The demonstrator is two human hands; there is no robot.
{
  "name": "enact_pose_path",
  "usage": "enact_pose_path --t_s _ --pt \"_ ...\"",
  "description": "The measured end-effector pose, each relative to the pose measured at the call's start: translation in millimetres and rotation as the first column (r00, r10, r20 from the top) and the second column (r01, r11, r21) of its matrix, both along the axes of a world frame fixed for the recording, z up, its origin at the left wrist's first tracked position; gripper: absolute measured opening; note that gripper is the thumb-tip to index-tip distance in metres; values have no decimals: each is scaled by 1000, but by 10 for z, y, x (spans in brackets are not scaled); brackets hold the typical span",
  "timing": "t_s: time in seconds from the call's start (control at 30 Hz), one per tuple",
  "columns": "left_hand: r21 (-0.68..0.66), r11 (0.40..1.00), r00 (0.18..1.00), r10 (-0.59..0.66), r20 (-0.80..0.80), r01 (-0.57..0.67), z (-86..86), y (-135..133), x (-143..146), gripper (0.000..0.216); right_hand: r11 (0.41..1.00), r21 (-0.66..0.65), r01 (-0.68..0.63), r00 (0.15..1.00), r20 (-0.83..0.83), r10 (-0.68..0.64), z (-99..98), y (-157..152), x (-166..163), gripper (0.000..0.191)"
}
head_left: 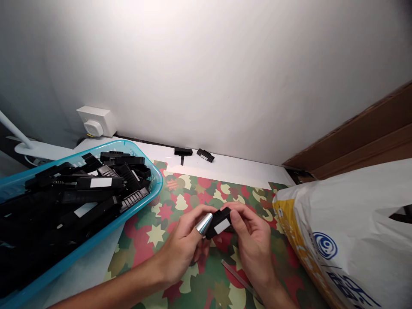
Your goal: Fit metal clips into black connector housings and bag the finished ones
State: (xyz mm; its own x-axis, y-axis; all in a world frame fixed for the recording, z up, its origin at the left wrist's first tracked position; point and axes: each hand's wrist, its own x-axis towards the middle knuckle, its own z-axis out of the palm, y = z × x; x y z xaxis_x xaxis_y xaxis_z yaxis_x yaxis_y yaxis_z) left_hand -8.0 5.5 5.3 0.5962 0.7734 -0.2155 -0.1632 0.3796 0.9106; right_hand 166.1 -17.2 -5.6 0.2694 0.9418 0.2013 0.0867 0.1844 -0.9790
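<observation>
Left hand (184,245) and right hand (255,240) hold a black part (219,223).

At lower centre, a metal cap (204,224) is gleaming beside a matt plastic block (216,222); left, a plastic basket (156,183) is shining.

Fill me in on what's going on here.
A person is holding a small black part with a white label between both hands, the left hand at one end and the right hand at the other. The left thumb wears a metal cap. Many similar parts fill a blue basket on the left; a white bag is on the right.
</observation>
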Motion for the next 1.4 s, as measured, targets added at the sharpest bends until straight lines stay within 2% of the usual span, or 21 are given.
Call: enact_pose_path --t_s 0.13,0.3,0.4,0.5,0.67,0.83,1.03,1.23,1.4 --pt "79 993 993 77 95 -84 -47 24 15 43 993 -112 33 993 119 -20 46 12 11 46" --pt "96 975 978 195 80 -202 -99 48 34 37 983 -107 -148 941 291 173 87 -8 -51 48" --pt "57 960 962 272 32 -274 -124 26 23 37 975 -99 -199 890 397 222 92 -45 -107 39" --pt "-31 973 973 230 33 -229 -136 2 5 42 983 -38 -181 853 492 176 95 -87 -140 26" --pt "-110 977 944 207 258 -184 -77 46 21 47 984 140 -110 803 596 5 81 -123 -129 8" --pt "-245 965 918 176 356 -90 25 120 46 53 963 256 -88 738 666 -110 52 -113 -155 41" --pt "-332 943 940 93 329 23 -16 117 49 49 964 234 -124 753 655 -62 53 -131 -226 53" --pt "-265 952 928 -44 370 151 -77 40 66 51 961 227 -159 760 649 -28 64 -128 -244 34" --pt "-283 947 933 -43 357 152 -53 47 79 48 965 180 -191 754 657 26 44 -117 -225 31"
